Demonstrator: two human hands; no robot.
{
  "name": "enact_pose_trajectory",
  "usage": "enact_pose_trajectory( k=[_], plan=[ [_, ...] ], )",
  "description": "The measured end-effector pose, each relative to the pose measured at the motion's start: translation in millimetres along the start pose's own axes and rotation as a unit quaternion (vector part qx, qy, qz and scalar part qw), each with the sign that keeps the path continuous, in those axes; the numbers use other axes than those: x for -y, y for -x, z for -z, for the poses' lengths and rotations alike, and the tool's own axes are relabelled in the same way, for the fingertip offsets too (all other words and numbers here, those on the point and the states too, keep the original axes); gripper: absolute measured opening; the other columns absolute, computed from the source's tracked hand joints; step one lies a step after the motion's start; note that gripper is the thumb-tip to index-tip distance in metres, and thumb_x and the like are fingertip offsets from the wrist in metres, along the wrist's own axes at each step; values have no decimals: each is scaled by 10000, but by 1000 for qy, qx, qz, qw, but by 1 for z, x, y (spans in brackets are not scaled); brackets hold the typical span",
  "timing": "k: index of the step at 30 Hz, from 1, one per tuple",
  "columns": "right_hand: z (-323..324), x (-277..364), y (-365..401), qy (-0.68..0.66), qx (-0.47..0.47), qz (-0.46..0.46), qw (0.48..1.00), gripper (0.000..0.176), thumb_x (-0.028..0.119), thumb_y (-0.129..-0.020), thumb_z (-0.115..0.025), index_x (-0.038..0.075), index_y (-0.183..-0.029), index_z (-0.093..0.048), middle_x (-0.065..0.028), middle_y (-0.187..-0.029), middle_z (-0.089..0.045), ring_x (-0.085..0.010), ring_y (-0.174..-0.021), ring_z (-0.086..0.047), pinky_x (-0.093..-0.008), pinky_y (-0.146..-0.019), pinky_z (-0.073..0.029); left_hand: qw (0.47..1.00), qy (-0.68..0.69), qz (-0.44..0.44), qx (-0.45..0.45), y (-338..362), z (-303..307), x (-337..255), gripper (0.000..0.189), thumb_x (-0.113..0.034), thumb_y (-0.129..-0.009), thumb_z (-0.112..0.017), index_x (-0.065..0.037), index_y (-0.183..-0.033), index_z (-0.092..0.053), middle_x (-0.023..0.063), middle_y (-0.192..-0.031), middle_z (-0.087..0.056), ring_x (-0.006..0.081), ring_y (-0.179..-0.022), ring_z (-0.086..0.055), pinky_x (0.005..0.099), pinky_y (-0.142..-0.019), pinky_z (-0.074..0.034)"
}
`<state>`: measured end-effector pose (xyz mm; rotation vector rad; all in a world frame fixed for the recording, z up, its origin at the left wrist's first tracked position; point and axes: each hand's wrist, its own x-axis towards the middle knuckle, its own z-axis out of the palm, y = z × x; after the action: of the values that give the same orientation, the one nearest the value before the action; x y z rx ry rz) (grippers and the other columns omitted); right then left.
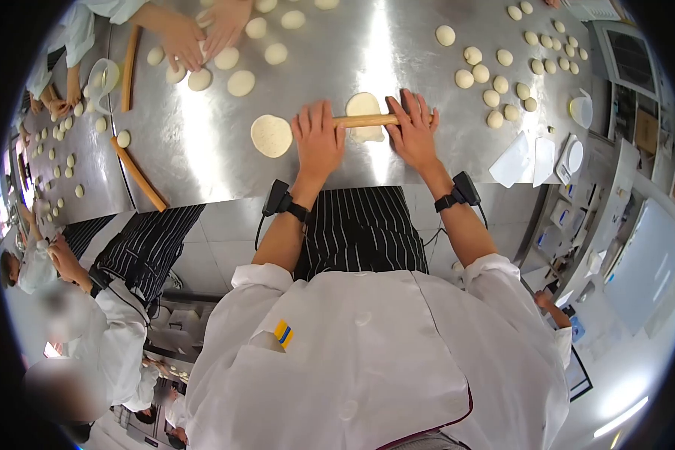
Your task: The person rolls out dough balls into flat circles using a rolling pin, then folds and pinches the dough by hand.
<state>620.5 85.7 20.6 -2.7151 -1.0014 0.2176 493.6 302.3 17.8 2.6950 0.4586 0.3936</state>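
Observation:
A wooden rolling pin [367, 121] lies crosswise over a flattened piece of dough [363, 105] on the steel table. My left hand [319, 141] is over the pin's left end, fingers pointing away from me. At the other end, my right hand [413, 133] presses on the pin with its fingers somewhat spread. The dough shows both in front of the pin and behind it. Just left of my left hand rests a rolled-out round of dough [271, 136], flat on the metal.
Dough balls [481, 73] are scattered at the back right, near white scrapers [509, 160] and a small scale [571, 156]. Another person's hands [202, 37] touch dough balls at the back left. More rolling pins [139, 174] lie left. The steel table's [232, 176] front edge is before me.

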Motion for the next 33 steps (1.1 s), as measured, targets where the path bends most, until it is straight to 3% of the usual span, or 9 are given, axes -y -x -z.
enact_pose_trajectory(
  k=[6,11,13,17,19,23,29,32,33],
  plan=[
    [10,3,-22,-17,-10,23,1000,587,476,-1036,-588,231,-1566,-532,-99,-1587,-455,-308,-1475,-379,-565,-1200,-231,996,-84,31,-14,-39,-10,-1,524,-277,-959,-605,-20,-1415,-591,139,-1445,-549,381,-1316,-482,577,-1066,-358],
    [6,-7,-40,-14,-56,55,997,500,510,-1041,-583,139,-1374,-621,-85,-1418,-559,-289,-1342,-492,-520,-1095,-322,993,-104,41,-25,-53,-19,4,508,-266,-939,-600,-60,-1404,-612,125,-1396,-574,361,-1266,-507,570,-1032,-378],
    [5,-14,-46,-7,-76,87,993,446,505,-1011,-636,125,-1246,-642,-67,-1277,-600,-273,-1187,-560,-466,-993,-375,992,-108,44,-39,-56,-21,4,497,-261,-924,-603,-73,-1383,-623,124,-1313,-593,348,-1182,-533,542,-987,-395],
    [10,-16,-55,-16,-76,85,993,445,497,-969,-696,113,-1189,-648,-52,-1142,-625,-247,-1064,-589,-417,-914,-411,991,-114,54,-43,-68,-23,7,444,-251,-902,-605,-74,-1307,-643,110,-1188,-611,331,-1059,-564,512,-896,-424],
    [9,-19,-59,-15,-83,96,992,432,499,-955,-717,113,-1138,-657,-38,-1085,-628,-235,-998,-602,-391,-871,-427,992,-102,55,-42,-72,-27,11,342,-234,-879,-605,-82,-1182,-651,99,-1066,-625,332,-949,-589,508,-799,-438],
    [9,-26,-73,-31,-82,94,992,427,497,-943,-731,114,-1115,-650,-33,-1057,-636,-232,-962,-613,-383,-852,-438,994,-92,45,-27,-84,-27,16,230,-214,-869,-601,-91,-1061,-629,104,-1001,-641,350,-908,-605,525,-764,-447],
    [0,-36,-98,-57,-112,134,983,315,431,-966,-722,139,-851,-704,-15,-782,-658,-238,-760,-671,-389,-672,-534,995,-69,70,-5,-114,-36,24,84,-171,-856,-605,-92,-886,-613,111,-865,-669,366,-820,-614,526,-736,-466],
    [3,-28,-114,-27,-135,108,985,432,400,-1025,-629,131,-698,-716,-37,-652,-667,-274,-630,-680,-421,-563,-544,997,-51,34,-44,-125,-40,34,123,-180,-881,-613,-68,-829,-614,122,-722,-664,377,-698,-639,522,-674,-497],
    [12,-26,-121,13,-54,64,996,477,401,-1044,-574,124,-685,-724,-55,-631,-673,-291,-596,-675,-434,-553,-544,998,-19,60,-11,-131,-38,34,151,-187,-898,-617,-57,-822,-613,129,-670,-647,379,-647,-645,517,-641,-508]
  ],
)
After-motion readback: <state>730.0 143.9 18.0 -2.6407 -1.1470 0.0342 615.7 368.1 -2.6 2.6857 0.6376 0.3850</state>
